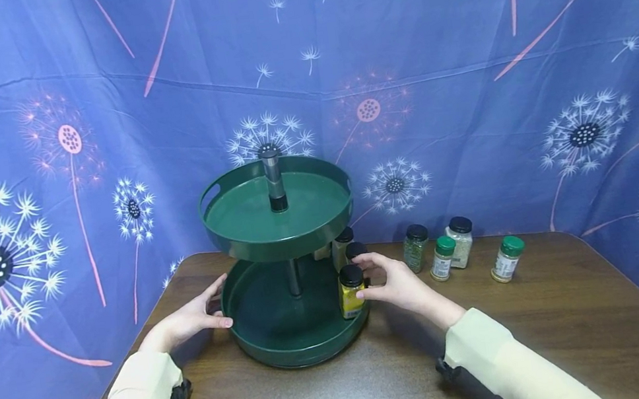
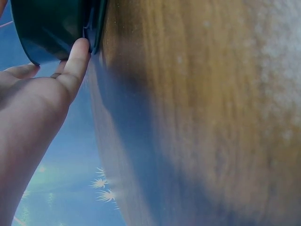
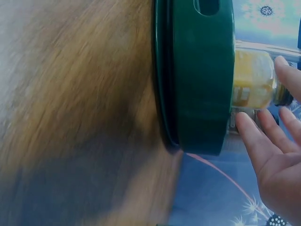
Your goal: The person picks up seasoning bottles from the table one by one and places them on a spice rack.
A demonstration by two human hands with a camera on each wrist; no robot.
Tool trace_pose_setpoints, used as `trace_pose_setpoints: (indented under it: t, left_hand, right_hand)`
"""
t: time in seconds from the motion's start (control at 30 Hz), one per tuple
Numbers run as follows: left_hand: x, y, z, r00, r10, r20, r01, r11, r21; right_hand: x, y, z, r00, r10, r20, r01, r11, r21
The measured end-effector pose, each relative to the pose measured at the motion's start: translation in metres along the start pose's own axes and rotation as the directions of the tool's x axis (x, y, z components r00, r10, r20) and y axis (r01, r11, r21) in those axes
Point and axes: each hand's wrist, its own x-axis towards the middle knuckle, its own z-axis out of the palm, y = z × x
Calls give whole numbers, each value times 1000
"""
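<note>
A green two-tier round tray stand [image 1: 289, 246] stands on the table. My left hand [image 1: 198, 313] rests against the left side of its lower tray [image 1: 291, 357], thumb in front and fingers farther back. In the lower tray's right part stands an upright yellow-labelled spice jar [image 1: 351, 299] with a black cap. My right hand [image 1: 392, 280] is beside this jar, its thumb at the jar's side and its fingers loosely spread farther back. The right wrist view shows the fingers [image 3: 256, 141] extended, not wrapped round the jar [image 3: 251, 80]. Black-capped jars [image 1: 342, 248] stand behind it, partly hidden.
Right of the stand are a black-capped jar of green herbs [image 1: 415, 251], a green-capped jar [image 1: 443, 261], a larger black-capped jar [image 1: 461, 245] and another green-capped jar [image 1: 507, 261]. A blue dandelion-print cloth [image 1: 432, 92] hangs behind the wooden table [image 1: 550, 324].
</note>
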Motion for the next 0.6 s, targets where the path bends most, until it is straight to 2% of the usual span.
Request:
trace_pose_setpoints:
  t: [0.1, 0.37, 0.6]
  left_hand:
    - [0, 0, 0, 1000, 1, -3, -1, 1000, 1]
    - [-1, 2, 1, 1000, -9, -11, 9, 1000, 22]
    - [-1, 2, 1, 1000, -14, -9, 14, 1000, 21]
  right_hand:
    - [-4, -2, -7, 1000, 12, -19, -13, 1000, -27]
    - [-16, -4, -20, 991, 113, -77, -121, 987, -108]
    - [-22, 1, -18, 976, 215, -40, -219, 959, -180]
